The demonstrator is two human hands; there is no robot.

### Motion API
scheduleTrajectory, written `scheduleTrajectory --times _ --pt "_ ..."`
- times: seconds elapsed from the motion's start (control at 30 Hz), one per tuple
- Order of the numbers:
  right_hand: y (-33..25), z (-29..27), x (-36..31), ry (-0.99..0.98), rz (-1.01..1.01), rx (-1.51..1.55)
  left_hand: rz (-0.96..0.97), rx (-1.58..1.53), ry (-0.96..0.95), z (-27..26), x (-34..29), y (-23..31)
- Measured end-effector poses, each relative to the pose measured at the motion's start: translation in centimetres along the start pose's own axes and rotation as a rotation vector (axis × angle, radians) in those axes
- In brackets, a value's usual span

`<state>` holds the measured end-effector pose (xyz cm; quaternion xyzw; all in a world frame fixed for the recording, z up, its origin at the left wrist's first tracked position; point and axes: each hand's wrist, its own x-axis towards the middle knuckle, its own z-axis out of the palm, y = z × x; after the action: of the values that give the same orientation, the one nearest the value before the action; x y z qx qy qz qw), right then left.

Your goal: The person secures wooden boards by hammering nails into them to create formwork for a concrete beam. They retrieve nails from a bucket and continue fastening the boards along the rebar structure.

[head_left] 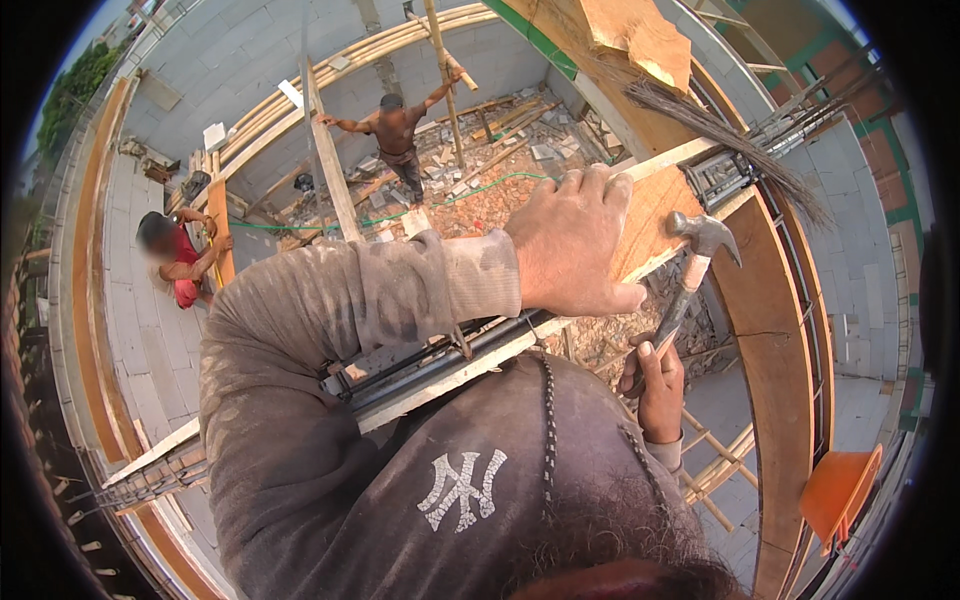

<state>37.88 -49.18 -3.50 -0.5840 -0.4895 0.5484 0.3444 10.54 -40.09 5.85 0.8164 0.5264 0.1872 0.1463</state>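
Likely head-heavy and stiff, the claw hammer tilts head-up beside the wooden board, its handle, the best hold, clasped low by the right hand, while the left hand spreads by the board, its grip unclear.

- Rubble-strewn floor: grey block fragments and loose timber lengths lie scattered toward its far edge; a green cord curves across its middle.
- Wide formwork plank: a jagged plywood offcut lies along its right edge, and a bundle of thin rods slants over its near right corner.
- Light plywood board: the left hand covers its left end, knuckles uppermost.
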Motion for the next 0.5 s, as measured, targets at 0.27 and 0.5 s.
scheduleTrajectory --times 0.27,0.5 --pt "0.47 -0.04 0.37 -0.012 0.002 0.014 0.018 -0.014 -0.005 -0.02 -0.18 -0.22" --pt "0.55 0.03 0.27 -0.031 -0.041 0.044 0.041 -0.041 0.025 0.20 -0.24 -0.52"
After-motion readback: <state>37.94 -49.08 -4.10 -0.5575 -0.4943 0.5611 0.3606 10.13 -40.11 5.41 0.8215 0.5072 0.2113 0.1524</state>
